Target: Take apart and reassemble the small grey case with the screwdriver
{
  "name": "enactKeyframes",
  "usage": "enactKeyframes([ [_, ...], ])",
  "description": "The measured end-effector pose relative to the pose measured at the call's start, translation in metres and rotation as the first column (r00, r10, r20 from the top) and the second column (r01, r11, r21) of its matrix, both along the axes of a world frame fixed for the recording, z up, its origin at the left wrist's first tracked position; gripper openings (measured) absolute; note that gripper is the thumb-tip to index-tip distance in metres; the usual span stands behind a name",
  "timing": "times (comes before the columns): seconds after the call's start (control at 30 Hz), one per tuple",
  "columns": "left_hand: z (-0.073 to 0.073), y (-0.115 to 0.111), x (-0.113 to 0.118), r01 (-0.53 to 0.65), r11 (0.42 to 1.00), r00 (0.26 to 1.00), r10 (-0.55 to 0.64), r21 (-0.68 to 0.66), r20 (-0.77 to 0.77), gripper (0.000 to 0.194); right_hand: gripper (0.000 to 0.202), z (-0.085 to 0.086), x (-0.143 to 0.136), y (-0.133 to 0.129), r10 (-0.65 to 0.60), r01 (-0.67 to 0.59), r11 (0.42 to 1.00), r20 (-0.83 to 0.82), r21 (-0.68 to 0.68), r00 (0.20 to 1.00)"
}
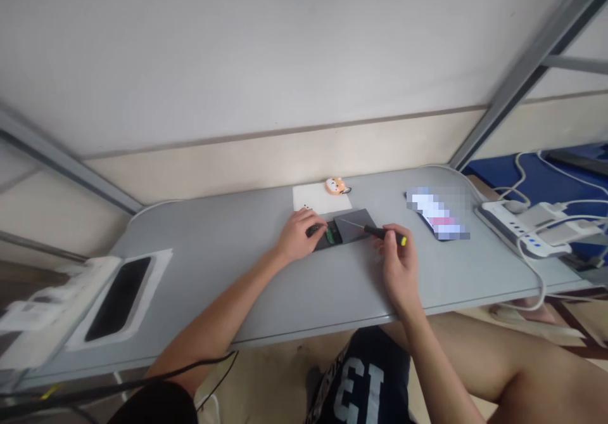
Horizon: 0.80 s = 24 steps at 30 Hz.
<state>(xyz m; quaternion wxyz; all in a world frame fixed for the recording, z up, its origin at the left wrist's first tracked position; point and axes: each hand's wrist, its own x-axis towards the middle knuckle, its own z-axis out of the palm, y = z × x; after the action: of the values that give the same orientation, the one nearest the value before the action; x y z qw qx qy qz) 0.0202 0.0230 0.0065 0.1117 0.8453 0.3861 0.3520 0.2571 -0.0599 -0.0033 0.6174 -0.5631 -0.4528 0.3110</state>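
A dark flat device (358, 224) lies at the middle of the grey desk, with a green circuit board (330, 234) showing in an opening on its left part. My left hand (300, 234) rests at the device's left end, its fingers closed on a small black part (312, 230). My right hand (399, 259) holds a screwdriver (377, 231) with a black handle and a yellow end. The screwdriver's shaft points left over the device, its tip near the opening. Whether the tip touches anything is too small to tell.
Behind the device lies a white sheet (308, 197) with several tiny dark pieces and an orange-and-white animal-shaped case (335, 186). A lit phone (439, 216) and a power strip (522, 229) with cables are on the right. A dark phone (118, 297) lies on the left.
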Motion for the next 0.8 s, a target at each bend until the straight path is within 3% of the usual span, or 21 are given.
enactKeyframes([
  [0.13,0.001,0.008,-0.003,-0.144,0.990,0.989,0.144,0.001,0.025,0.015,0.039,-0.002,-0.005,0.004,0.021,-0.021,1.000,0.038,0.000,0.999],
  [0.23,0.005,0.024,-0.003,-0.243,0.970,0.965,0.240,-0.013,-0.103,0.015,0.041,0.000,-0.008,0.006,0.082,-0.082,0.997,0.032,-0.008,0.996],
  [0.4,0.014,0.067,0.008,-0.224,0.974,0.953,0.214,-0.023,-0.216,0.014,0.041,0.001,-0.007,0.004,0.168,-0.168,0.986,0.020,-0.013,0.986],
  [0.57,0.011,0.095,0.013,-0.186,0.980,0.941,0.158,-0.065,-0.300,0.013,0.035,0.001,-0.008,-0.003,0.254,-0.256,0.967,0.183,-0.013,0.950],
  [0.67,0.013,0.086,0.010,-0.183,0.981,0.946,0.159,-0.058,-0.284,0.018,0.030,0.001,-0.009,-0.005,0.203,-0.212,0.977,0.241,0.015,0.949],
  [0.8,0.015,0.047,0.001,-0.233,0.972,0.957,0.225,-0.026,-0.182,0.034,0.025,0.002,-0.009,-0.008,0.144,-0.180,0.981,0.335,0.078,0.931],
])
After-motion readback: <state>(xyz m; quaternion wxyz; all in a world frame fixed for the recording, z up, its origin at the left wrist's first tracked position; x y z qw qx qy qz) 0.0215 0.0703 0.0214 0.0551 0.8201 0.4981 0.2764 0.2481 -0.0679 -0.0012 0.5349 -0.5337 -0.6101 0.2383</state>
